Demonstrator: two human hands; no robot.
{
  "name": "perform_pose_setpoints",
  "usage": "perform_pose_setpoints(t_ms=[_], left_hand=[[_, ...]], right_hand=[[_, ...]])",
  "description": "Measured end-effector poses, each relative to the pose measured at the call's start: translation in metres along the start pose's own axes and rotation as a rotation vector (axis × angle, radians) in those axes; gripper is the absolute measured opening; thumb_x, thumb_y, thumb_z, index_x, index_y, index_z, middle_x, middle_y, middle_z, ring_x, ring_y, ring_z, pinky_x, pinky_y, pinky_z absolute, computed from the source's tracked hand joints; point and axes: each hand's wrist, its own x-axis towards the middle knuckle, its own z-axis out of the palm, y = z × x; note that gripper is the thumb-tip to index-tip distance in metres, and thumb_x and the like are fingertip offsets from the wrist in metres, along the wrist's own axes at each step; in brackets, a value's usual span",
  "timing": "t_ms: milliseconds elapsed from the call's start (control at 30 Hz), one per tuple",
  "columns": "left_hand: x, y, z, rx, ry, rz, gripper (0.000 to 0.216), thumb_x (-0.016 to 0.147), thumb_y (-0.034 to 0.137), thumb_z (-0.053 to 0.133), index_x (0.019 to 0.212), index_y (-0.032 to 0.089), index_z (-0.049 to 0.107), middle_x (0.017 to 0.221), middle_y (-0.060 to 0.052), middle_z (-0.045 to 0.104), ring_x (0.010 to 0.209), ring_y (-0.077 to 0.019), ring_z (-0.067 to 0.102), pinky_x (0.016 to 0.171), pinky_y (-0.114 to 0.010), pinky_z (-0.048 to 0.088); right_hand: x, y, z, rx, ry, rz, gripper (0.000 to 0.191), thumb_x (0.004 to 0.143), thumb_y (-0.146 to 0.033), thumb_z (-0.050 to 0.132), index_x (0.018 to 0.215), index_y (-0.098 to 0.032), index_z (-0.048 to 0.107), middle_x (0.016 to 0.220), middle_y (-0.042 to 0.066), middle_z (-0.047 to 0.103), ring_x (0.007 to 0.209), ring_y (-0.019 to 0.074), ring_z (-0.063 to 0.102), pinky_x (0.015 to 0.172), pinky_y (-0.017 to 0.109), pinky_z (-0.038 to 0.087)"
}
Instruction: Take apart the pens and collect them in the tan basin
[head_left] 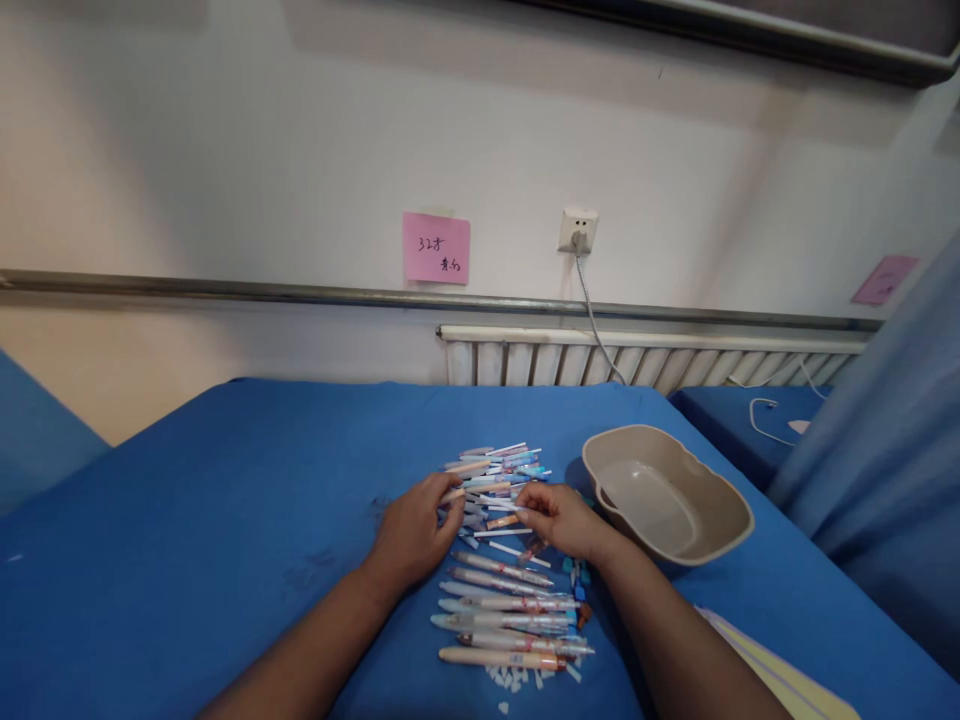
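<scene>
My left hand is closed, with a pale orange pen barrel between its thumb and fingers. My right hand is pinched at the right side of the same pile, its fingertips on a thin white stick that looks like a pen refill. Between and beyond the hands lies a loose pile of pen parts, with barrels and white sticks crossing each other. Nearer to me, several pens lie roughly side by side, mostly pale blue and clear, with one orange pen in front.
A beige plastic basin stands right of the pile. Small white pieces lie before the pens, and small blue and brown parts at their right ends. Yellow sheets rest at right on the blue-covered surface. A radiator is behind.
</scene>
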Motion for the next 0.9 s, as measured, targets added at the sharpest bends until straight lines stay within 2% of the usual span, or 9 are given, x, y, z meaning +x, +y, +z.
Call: perform_pose_setpoints(t_ms=[267, 400, 667, 900], left_hand=[[0.004, -0.012, -0.001, 0.141, -0.099, -0.043, 0.019, 0.083, 0.024, 0.043, 0.092, 0.022, 0.059, 0.09, -0.004, 0.066, 0.079, -0.0194, 0.06, 0.065, -0.026, 0.039], [0.005, -0.014, -0.003, 0.156, -0.124, -0.05, 0.017, 0.083, 0.022, 0.043, 0.087, 0.022, 0.06, 0.085, -0.003, 0.066, 0.077, -0.0188, 0.059, 0.065, -0.026, 0.038], [0.003, -0.005, -0.005, 0.052, -0.173, 0.072, 0.018, 0.085, 0.024, 0.041, 0.082, 0.021, 0.059, 0.081, -0.003, 0.062, 0.076, -0.0178, 0.057, 0.066, -0.025, 0.038], [-0.003, 0.008, -0.004, -0.032, -0.192, 0.242, 0.017, 0.082, 0.023, 0.047, 0.094, 0.021, 0.059, 0.09, -0.004, 0.062, 0.086, -0.02, 0.054, 0.076, -0.029, 0.04]], right_hand=[[0.0, 0.001, -0.007, -0.313, 0.034, -0.078, 0.006, 0.074, -0.019, 0.054, 0.075, -0.018, 0.059, 0.061, -0.004, 0.051, 0.055, 0.0089, 0.045, 0.05, 0.018, 0.038], [0.001, 0.005, -0.008, -0.451, 0.051, -0.121, 0.02, 0.07, -0.01, 0.048, 0.08, -0.018, 0.064, 0.068, -0.003, 0.061, 0.057, 0.0088, 0.049, 0.054, 0.018, 0.037], [0.0, 0.0, -0.008, -0.579, 0.095, -0.124, 0.022, 0.071, -0.01, 0.046, 0.078, -0.018, 0.065, 0.074, -0.001, 0.066, 0.066, 0.0124, 0.056, 0.062, 0.02, 0.039], [-0.001, -0.01, -0.005, -0.505, 0.066, -0.176, 0.018, 0.073, -0.015, 0.052, 0.083, -0.019, 0.066, 0.081, 0.001, 0.066, 0.072, 0.0129, 0.057, 0.065, 0.02, 0.041]])
